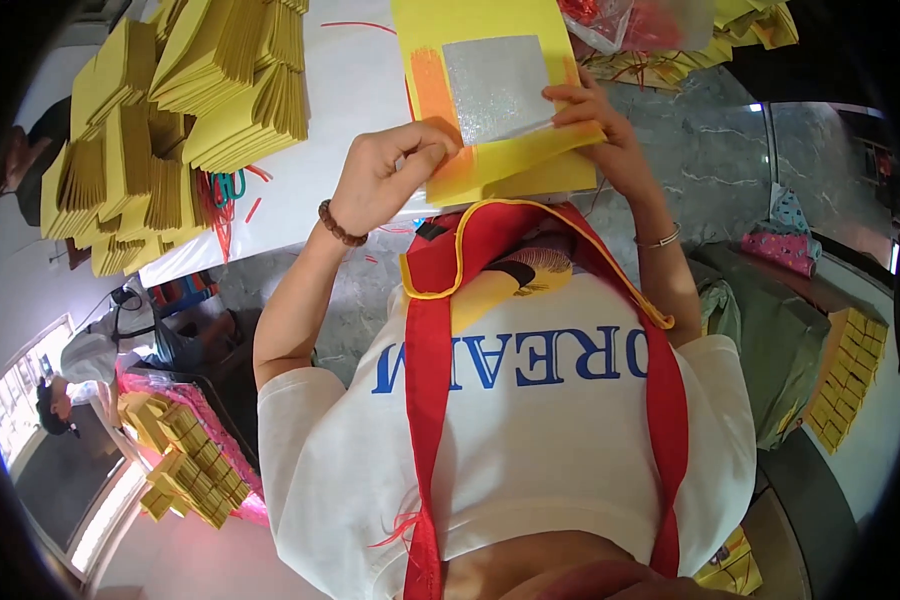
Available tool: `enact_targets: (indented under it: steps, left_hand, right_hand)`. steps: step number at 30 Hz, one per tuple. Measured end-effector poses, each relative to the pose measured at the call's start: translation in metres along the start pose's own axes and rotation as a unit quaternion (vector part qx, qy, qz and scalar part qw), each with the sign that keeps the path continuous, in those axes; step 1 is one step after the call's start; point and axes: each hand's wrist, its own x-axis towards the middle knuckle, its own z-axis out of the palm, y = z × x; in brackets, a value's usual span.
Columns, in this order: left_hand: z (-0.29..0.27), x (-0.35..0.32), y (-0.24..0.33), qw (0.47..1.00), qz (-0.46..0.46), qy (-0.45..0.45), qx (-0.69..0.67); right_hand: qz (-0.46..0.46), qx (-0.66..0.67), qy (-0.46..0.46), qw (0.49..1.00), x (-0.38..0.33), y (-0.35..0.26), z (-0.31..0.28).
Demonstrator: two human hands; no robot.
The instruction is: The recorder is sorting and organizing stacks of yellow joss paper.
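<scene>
Fingers: both hands are pinching the lower edge of a yellow joss paper sheet (490,160); left hand (385,180) fingers (425,150) are closing narrowly on the orange-striped corner, right hand (600,125) fingers (570,100) are pressing the fold near the silver foil.
Sheet: it is lying on the white counter (340,90) close to the person's chest, with a silver foil square (495,85) in its middle and an orange band (432,90) beside the foil; its near edge is being turned up into a fold.
Wrists: a brown bead bracelet (338,225) is sitting on the left, a thin silver bangle (660,240) on the right.
Around: stacks of folded yellow paper (185,110) are piling up on the counter's left part, red strings (220,205) are trailing beside them; more yellow bundles (850,375) are resting to the right.
Doing it well: my judgement is that both corners should be kept level so the crease is running straight, with thumbs pressing along the fold rather than on the foil, which is likely scuffing easily.
Clothing: a red apron strap (428,400) is hanging over a white shirt.
</scene>
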Motion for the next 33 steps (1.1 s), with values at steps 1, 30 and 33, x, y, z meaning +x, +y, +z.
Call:
enact_targets:
  steps: [1, 30, 33]
  left_hand:
    - [0.000, -0.002, 0.002, 0.999, 0.007, 0.002, 0.048]
    - [0.019, 0.009, -0.001, 0.918, 0.297, 0.026, 0.261]
    - [0.017, 0.008, -0.001, 0.950, 0.230, 0.013, 0.212]
  right_hand:
    - [-0.001, -0.001, 0.001, 1.000, 0.001, -0.001, 0.001]
    - [0.117, 0.195, 0.067, 0.971, 0.000, -0.009, 0.009]
    - [0.128, 0.222, 0.104, 0.961, -0.001, -0.007, 0.012]
